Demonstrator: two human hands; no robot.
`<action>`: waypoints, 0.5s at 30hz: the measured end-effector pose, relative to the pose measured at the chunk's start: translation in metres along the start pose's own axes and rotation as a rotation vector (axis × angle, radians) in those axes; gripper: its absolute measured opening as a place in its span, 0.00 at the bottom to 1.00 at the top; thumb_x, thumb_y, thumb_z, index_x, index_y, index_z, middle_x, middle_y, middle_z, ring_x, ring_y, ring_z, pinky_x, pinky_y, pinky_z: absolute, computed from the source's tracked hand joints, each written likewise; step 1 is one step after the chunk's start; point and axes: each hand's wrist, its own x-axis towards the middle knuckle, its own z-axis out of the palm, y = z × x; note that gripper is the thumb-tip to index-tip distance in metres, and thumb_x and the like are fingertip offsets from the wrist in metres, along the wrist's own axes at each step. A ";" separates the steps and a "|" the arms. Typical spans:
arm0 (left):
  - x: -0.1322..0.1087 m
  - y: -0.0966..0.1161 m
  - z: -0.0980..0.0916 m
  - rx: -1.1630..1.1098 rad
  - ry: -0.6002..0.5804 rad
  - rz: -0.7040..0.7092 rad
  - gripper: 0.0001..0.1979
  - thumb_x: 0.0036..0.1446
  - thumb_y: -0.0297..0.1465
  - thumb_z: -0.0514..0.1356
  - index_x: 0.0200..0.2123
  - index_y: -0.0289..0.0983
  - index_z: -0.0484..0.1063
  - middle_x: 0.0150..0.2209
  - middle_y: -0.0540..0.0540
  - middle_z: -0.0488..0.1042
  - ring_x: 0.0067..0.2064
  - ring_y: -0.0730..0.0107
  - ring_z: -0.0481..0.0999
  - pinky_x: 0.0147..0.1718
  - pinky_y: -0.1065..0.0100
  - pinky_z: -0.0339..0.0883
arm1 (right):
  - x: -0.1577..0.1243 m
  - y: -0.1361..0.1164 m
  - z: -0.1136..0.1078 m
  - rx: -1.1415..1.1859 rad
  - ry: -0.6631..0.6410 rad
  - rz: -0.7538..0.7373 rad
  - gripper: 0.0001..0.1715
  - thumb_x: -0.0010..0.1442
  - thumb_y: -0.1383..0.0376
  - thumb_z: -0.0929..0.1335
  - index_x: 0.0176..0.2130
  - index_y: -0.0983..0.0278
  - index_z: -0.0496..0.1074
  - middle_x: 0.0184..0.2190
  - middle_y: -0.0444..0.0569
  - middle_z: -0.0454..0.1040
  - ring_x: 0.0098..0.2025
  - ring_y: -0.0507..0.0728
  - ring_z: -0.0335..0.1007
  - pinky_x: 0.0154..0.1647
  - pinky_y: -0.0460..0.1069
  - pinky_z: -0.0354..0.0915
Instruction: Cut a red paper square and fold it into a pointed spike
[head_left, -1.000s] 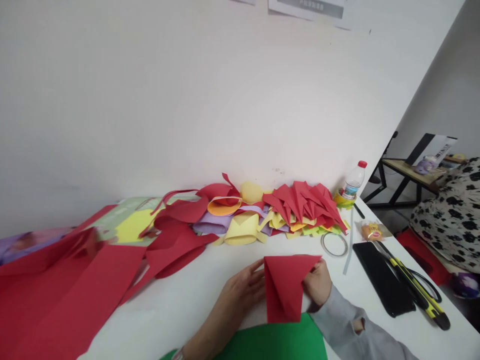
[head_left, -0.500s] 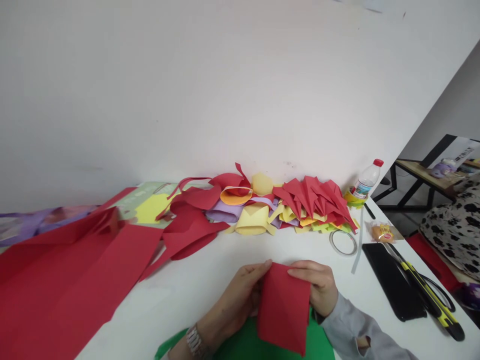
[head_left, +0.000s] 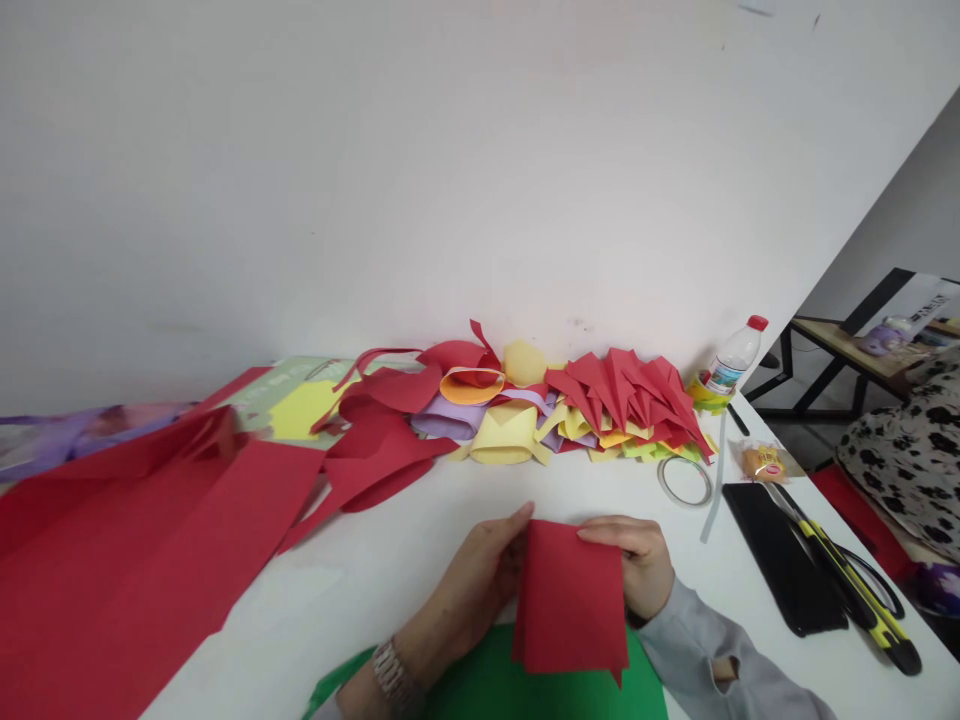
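Observation:
Between my hands is a folded piece of red paper [head_left: 574, 598], held upright with its layers slightly apart along the lower left edge. My right hand [head_left: 636, 562] pinches its upper right side, fingers in front. At the left edge, my left hand [head_left: 486, 568] supports the paper, its thumb pointing up beside the top left corner and its other fingers partly hidden behind. A green sheet [head_left: 450, 690] lies beneath my wrists at the table's front.
Along the wall lie red folded paper pieces [head_left: 626, 395], a pale yellow paper shape [head_left: 504, 435] and red cutouts [head_left: 382, 460]. A large red sheet [head_left: 150, 570] covers the left. On the right are a bottle [head_left: 739, 358], tape roll [head_left: 684, 482], black phone [head_left: 784, 560] and yellow-black cutter [head_left: 862, 590].
The red paper has turned to show a squarer face, its lower edge now nearly level. My left thumb has lifted off its front to point upward. My right hand keeps its grip.

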 end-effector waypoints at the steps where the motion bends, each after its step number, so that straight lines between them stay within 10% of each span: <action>1: 0.000 -0.001 0.000 0.012 0.010 0.009 0.21 0.45 0.47 0.69 0.22 0.33 0.73 0.22 0.46 0.74 0.25 0.67 0.73 0.27 0.69 0.64 | 0.000 0.001 0.000 -0.002 0.000 -0.002 0.10 0.59 0.65 0.71 0.40 0.54 0.82 0.36 0.48 0.82 0.36 0.55 0.80 0.37 0.47 0.75; 15: 0.000 0.002 0.001 0.031 -0.011 -0.008 0.28 0.42 0.56 0.67 0.24 0.33 0.74 0.23 0.43 0.75 0.27 0.63 0.75 0.29 0.66 0.67 | 0.000 0.004 -0.001 0.096 0.050 0.102 0.08 0.58 0.64 0.71 0.37 0.54 0.82 0.36 0.49 0.82 0.37 0.57 0.80 0.39 0.49 0.75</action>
